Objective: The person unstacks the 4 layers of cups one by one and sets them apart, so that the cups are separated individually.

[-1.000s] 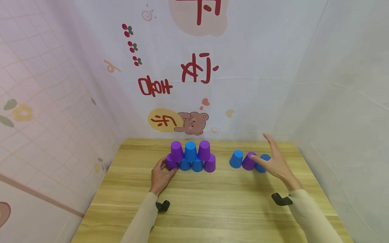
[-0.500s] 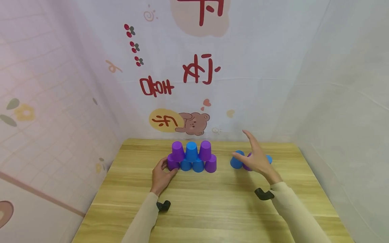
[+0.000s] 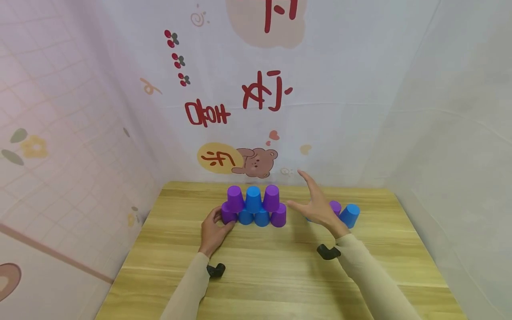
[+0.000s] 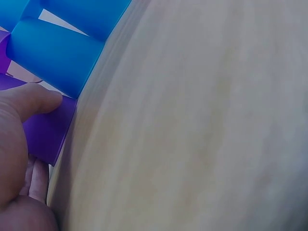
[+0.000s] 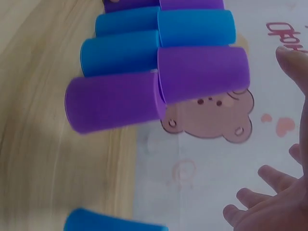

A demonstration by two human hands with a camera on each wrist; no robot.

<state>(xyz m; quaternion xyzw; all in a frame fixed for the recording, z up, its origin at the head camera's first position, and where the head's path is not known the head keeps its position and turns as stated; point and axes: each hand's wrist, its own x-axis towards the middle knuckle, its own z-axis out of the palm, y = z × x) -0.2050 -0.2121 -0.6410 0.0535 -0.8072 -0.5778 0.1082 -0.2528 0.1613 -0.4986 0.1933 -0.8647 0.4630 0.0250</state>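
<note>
Upside-down plastic cups form two rows at the back of the table. Purple cups stand at both ends of the bottom row, with blue cups between. Above sit a left purple cup (image 3: 235,198), a blue cup (image 3: 253,199) and a right purple cup (image 3: 271,198). My left hand (image 3: 213,232) holds the bottom-left purple cup (image 4: 50,127), thumb on its near side and fingers on the other. My right hand (image 3: 318,208), holding nothing, spreads thumb and fingers wide to the right of the bottom-right purple cup (image 5: 115,102), apart from it.
Right of the stack, a purple cup (image 3: 335,207) and a blue cup (image 3: 350,216) stand upside down. Another blue cup (image 5: 113,221) is mostly hidden behind my right hand in the head view. A printed white cloth (image 3: 340,133) hangs directly behind the wooden table (image 3: 272,275).
My right hand has moved left, from over the separate cups on the right towards the stack. My left hand has stayed on the bottom-left purple cup. The cups have not moved.
</note>
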